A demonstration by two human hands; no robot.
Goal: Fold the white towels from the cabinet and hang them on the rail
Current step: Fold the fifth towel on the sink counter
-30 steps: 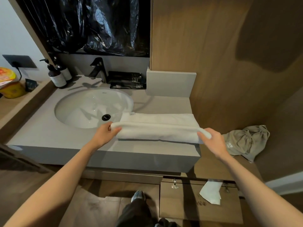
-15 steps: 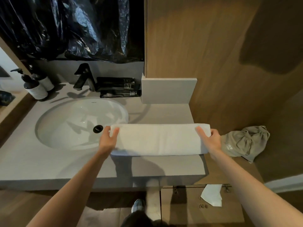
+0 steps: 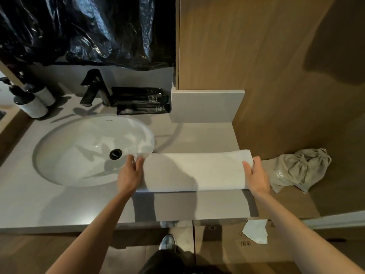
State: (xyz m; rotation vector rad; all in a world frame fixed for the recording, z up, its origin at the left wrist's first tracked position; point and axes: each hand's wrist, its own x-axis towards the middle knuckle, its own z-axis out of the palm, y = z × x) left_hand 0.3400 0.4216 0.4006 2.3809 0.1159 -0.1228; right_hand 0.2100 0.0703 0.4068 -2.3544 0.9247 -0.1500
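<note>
A white towel [image 3: 195,171] lies folded into a long flat strip on the grey vanity counter [image 3: 59,204], just right of the sink. My left hand [image 3: 129,175] grips its left end, where a corner hangs over the basin's rim. My right hand [image 3: 255,176] holds the right end at the counter's edge, fingers curled over the top. No rail is in view.
An oval white sink [image 3: 87,149] with a black drain and black faucet [image 3: 92,88] sits left. Pump bottles [image 3: 32,103] and black tubes [image 3: 140,101] line the back. A grey-green cloth bag [image 3: 298,171] lies on the wooden ledge at right. A white cloth [image 3: 255,231] hangs from the cabinet below.
The towel was folded over and laid flat on the counter. My hands slid to its two ends, and the view moved closer and to the right.
</note>
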